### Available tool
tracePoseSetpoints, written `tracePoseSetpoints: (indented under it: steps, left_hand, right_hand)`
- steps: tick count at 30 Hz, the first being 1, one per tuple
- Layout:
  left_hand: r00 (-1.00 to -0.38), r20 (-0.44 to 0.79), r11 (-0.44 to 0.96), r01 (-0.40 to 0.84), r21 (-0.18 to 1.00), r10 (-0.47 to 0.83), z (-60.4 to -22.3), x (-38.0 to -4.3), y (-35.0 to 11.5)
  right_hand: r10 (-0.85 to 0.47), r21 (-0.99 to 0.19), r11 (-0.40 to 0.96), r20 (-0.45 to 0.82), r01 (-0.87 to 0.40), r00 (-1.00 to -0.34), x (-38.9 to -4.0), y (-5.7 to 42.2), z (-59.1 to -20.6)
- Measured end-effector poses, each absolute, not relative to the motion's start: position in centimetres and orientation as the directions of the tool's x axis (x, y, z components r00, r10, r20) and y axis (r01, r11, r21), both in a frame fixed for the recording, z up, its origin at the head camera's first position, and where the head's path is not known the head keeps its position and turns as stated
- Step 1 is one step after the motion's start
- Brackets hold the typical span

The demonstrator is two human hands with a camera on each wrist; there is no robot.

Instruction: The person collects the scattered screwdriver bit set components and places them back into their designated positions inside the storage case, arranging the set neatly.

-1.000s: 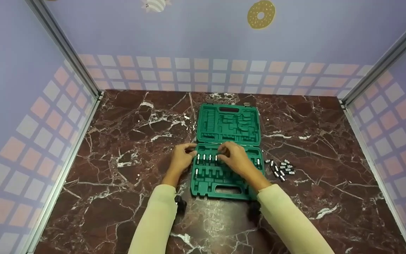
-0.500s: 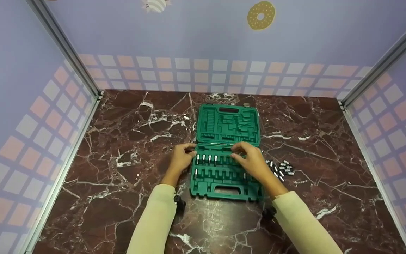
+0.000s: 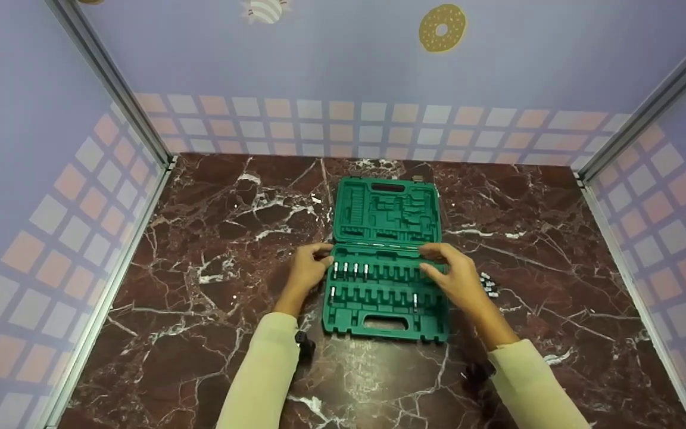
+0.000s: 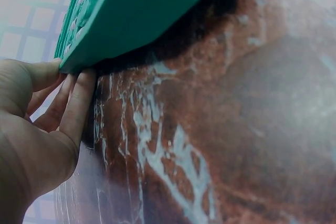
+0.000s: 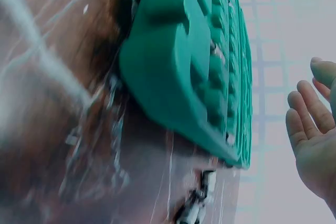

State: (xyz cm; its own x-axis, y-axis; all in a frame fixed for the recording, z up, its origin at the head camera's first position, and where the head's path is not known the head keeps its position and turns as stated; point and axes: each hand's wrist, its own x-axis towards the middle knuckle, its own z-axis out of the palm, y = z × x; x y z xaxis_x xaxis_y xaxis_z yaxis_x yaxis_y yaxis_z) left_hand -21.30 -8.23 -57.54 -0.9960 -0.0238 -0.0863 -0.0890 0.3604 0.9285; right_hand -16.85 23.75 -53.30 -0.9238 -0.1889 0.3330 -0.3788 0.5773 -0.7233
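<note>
A green plastic tool case (image 3: 387, 319) lies unfolded flat on the marbled surface. Several small silver bit sockets (image 3: 355, 271) stand at the left of its upper row. The lower row has one socket (image 3: 332, 294) at its left end and another socket (image 3: 415, 301) towards the right. My left hand (image 3: 306, 271) grips the case's left edge, thumb on the rim and fingers against the side, as the left wrist view shows. My right hand (image 3: 457, 277) is over the right edge of the case, fingers spread and holding nothing. It hides part of the right-hand slots.
Loose sockets (image 3: 489, 286) lie on the tabletop right of the case, partly hidden by the right hand. The right wrist view shows some loose sockets (image 5: 197, 200) beside the case. Patterned panels (image 3: 343, 71) enclose the back and both sides.
My right hand has moved right from beside the upper-row sockets to the case's right edge, and its fingers have spread. The lower-right socket has come into view. The left hand stays put.
</note>
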Motion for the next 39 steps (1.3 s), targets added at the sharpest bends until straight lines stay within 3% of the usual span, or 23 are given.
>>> tracePoseSetpoints:
  steps: [10,21,39]
  left_hand:
    - [-0.998,-0.056,0.415,-0.065,0.907,-0.034,-57.8,-21.4,-8.2]
    - [-0.997,-0.067,0.412,-0.074,0.908,-0.032,-57.7,-21.4,-8.1]
    - [-0.998,-0.052,0.405,-0.055,0.913,-0.017,-57.8,-21.6,-8.3]
  right_hand:
    - [-0.061,-0.772,0.569,0.303,-0.282,-0.951,-15.9,27.9,-53.6]
    - [-0.001,-0.74,0.651,0.22,-0.168,-0.976,-15.7,32.2,-54.7]
    - [0.016,-0.648,0.76,0.094,-0.049,-0.995,-16.2,37.0,-56.6]
